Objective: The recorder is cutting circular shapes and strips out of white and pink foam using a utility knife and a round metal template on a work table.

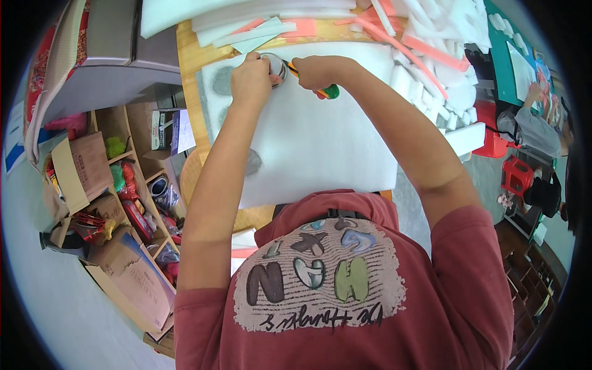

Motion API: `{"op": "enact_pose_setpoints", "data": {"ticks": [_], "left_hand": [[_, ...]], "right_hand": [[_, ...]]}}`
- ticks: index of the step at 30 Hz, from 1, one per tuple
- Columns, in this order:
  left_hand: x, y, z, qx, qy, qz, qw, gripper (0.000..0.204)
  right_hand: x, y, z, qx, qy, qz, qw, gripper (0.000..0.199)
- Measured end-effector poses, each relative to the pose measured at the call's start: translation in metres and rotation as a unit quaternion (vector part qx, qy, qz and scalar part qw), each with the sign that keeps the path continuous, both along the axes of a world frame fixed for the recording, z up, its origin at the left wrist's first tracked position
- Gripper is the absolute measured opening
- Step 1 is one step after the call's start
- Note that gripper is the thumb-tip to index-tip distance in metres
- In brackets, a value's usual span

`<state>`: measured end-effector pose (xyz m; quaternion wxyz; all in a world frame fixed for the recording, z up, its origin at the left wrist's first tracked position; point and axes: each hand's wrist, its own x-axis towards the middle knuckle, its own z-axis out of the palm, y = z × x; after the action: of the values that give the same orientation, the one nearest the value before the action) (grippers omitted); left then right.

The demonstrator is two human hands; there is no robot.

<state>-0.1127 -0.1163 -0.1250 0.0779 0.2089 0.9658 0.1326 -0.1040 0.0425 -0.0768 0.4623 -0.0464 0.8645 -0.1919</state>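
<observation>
A white foam sheet (320, 135) lies flat on the wooden table. Several round gaps show along its left side, such as one round gap (222, 81) beside my left wrist. Near the sheet's far edge, my left hand (251, 77) closes round a round metal tin (277, 69) standing on the foam. My right hand (319, 73) grips a utility knife with an orange and green handle (332, 92). Its front end points at the tin's right side, close to the rim. The blade itself is too small to make out.
White foam sheets (246, 15) and pink strips (425, 54) pile up behind and right of the work. To the left, shelves (126, 123) hold boxes and bags. Red stools (517, 176) stand at the right, where another person (536, 129) works at a green table.
</observation>
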Motion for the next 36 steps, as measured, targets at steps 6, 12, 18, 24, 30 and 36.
{"op": "enact_pose_setpoints", "data": {"ticks": [6,12,18,24,30,36], "left_hand": [[-0.002,-0.004,-0.007,0.03,0.038,-0.03,0.998,0.026],[-0.002,-0.002,-0.002,0.013,0.033,-0.035,0.999,0.027],[-0.007,-0.003,-0.003,-0.003,0.014,-0.019,1.0,0.026],[-0.008,0.001,0.006,-0.017,-0.016,-0.019,1.0,0.033],[-0.008,-0.005,-0.003,0.0,0.022,-0.034,0.999,0.035],[-0.009,-0.005,-0.007,0.013,0.037,-0.033,0.999,0.038]], "right_hand": [[0.01,-0.007,0.003,0.014,0.009,-0.021,1.0,0.024],[0.016,-0.001,-0.005,-0.022,-0.025,-0.059,0.998,0.024],[0.025,-0.008,-0.015,-0.098,-0.06,-0.16,0.98,0.02],[0.037,-0.021,-0.015,-0.082,-0.037,-0.198,0.976,0.021],[0.045,-0.031,-0.016,-0.072,-0.036,-0.222,0.972,0.021],[0.051,-0.033,-0.026,-0.139,-0.057,-0.303,0.941,0.019]]}}
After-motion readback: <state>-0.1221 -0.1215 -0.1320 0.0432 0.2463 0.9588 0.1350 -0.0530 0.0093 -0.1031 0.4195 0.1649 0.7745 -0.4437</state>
